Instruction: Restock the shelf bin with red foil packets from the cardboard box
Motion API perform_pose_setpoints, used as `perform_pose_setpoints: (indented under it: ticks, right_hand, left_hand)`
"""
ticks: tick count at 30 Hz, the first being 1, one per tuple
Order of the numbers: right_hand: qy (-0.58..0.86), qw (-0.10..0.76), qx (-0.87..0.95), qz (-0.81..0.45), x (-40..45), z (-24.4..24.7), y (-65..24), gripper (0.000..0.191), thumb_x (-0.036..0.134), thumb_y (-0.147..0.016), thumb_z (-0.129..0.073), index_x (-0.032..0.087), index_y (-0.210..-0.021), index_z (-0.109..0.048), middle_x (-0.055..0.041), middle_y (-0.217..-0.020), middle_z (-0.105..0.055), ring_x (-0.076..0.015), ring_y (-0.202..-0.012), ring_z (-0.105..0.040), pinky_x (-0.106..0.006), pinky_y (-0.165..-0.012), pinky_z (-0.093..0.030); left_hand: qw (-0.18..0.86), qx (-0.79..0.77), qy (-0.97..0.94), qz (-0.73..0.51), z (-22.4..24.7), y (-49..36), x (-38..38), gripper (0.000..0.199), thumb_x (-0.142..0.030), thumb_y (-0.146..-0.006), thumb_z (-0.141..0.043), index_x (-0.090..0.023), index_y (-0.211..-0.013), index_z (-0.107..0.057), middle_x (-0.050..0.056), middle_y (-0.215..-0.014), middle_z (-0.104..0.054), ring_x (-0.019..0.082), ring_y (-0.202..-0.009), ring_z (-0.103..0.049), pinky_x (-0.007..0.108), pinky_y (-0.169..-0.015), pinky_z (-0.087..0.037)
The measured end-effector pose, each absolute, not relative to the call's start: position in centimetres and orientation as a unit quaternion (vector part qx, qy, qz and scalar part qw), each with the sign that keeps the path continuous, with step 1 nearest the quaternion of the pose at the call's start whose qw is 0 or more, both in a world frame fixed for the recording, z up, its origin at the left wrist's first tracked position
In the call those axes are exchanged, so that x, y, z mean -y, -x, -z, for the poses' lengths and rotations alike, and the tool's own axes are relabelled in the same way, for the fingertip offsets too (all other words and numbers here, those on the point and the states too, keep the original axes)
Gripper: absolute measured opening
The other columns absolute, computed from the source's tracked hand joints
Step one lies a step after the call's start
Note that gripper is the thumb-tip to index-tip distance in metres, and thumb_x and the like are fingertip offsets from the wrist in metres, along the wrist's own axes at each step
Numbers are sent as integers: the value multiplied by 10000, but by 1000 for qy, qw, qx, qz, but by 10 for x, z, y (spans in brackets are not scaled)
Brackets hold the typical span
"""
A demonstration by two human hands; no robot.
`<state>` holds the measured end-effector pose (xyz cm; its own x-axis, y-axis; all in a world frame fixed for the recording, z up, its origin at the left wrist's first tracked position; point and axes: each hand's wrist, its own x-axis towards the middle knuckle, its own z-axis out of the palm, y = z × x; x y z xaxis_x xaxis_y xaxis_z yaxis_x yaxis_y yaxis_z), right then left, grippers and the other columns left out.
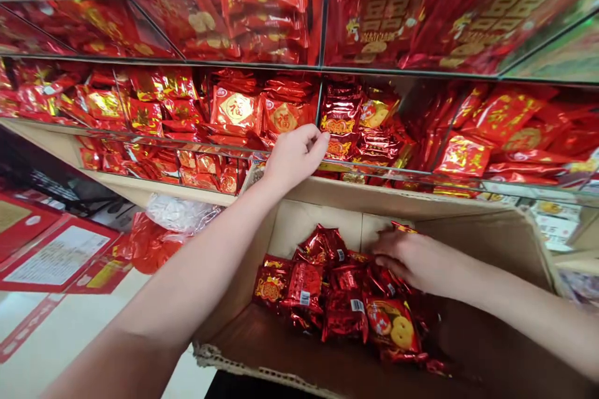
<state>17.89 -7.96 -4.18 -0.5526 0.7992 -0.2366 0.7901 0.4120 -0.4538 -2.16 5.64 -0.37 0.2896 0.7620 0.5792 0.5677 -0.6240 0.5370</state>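
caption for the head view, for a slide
Left hand by stocked shelves, right hand among red packets inside a cardboard box.

We look down into a big brown cardboard box [486, 237] on the near side. Shiny dark red packets [344, 315] lie in a messy pile inside it, and one packet [395, 327] shows round yellow biscuits. Our right hand [412, 259] reaches into the box at the right of the pile, its fingers bent over the packets. Our left hand [299, 153] is curled up at the front edge of the far shelf, just beside some dark red packets there [341, 115]. To the left, a red plastic bag [152, 249] lies near the pale floor [107, 324].
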Motion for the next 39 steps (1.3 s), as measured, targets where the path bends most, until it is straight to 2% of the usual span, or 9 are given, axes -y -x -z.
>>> perform_pose_setpoints:
  ticks: [4, 9, 12, 16, 19, 24, 29, 33, 39]
  right_hand:
    - [503, -105, 776, -366, 96, 71, -178, 238, 417, -726, -546, 189, -749, -612, -44, -730, -606, -178, -660, -544, -262, -562, -380]
    - [533, -154, 747, -366, 106, 77, -173, 200, 264, -599, -656, 175, -763, -585, -50, -822, -594, -197, -744, -532, -260, -589, -361]
    - [545, -67, 736, -395, 98, 60, -181, 131, 244, -647, -603, 185, -754, -554, -15, -765, -579, -160, -696, -519, -244, -583, -367]
    - [540, 188, 707, -416, 77, 22, -182, 142, 328, -779, -498, 195, -823, -521, -3, -776, -571, -140, -716, -521, -254, -654, -411]
    - [496, 372, 643, -450, 61, 2, -169, 215, 395, -760, -535, 205, -859, -525, -5, -795, -583, -139, -720, -539, -257, -650, -447]
    - [477, 569, 505, -441, 43, 7, -149, 253, 416, -713, -597, 203, -850, -595, -23, -800, -629, -161, -711, -577, -304, -671, -480]
    - [464, 624, 462, -426, 42, 22, -144, 243, 419, -768, -533, 227, -877, -634, -31, -909, -646, -208, -847, -582, -359, -771, -467]
    - [451, 624, 462, -440, 48, 21, -139, 256, 402, -758, -555, 248, -961, -581, -26, -938, -636, -185, -862, -581, -346, -780, -474]
    - [485, 576, 503, -424, 49, 1, -156, 292, 409, -707, -604, 209, -907, -532, -21, -762, -632, -144, -612, -582, -269, -533, -500]
  left_hand:
    - [111, -421, -792, -427, 5, 23, -56, 269, -320, -794, -429, -175, -572, -476, -47, -473, -381, 77, -458, -322, 229, -484, -246]
    - [119, -415, -794, -428, 5, 26, -55, 297, -354, -804, -421, -172, -575, -477, -50, -476, -387, 73, -460, -335, 218, -473, -258]
    - [134, -383, -795, -450, 3, 31, -51, 293, -354, -812, -416, -167, -611, -515, -43, -496, -430, 71, -469, -371, 209, -485, -297]
    - [182, -285, -810, -479, 1, 32, -36, 284, -354, -828, -373, -157, -807, -576, -2, -617, -536, 83, -533, -465, 211, -540, -371]
    - [225, -238, -854, -404, 0, 24, -24, 347, -415, -825, -342, -166, -948, -549, 6, -657, -544, 96, -538, -468, 221, -529, -380]
    - [219, -343, -830, -382, 1, 8, -20, 371, -398, -850, -314, -173, -597, -467, -28, -524, -416, 88, -504, -370, 212, -491, -319]
    - [248, -381, -787, -418, 3, 6, -20, 300, -364, -850, -334, -182, -639, -446, -29, -554, -430, 91, -524, -385, 211, -502, -318]
    - [235, -401, -765, -446, 3, 5, -16, 293, -365, -850, -323, -188, -643, -433, -29, -557, -427, 98, -520, -390, 217, -506, -317]
    - [311, -405, -709, -486, 2, 6, -19, 285, -406, -849, -318, -194, -687, -420, -47, -525, -407, 95, -496, -397, 212, -491, -327]
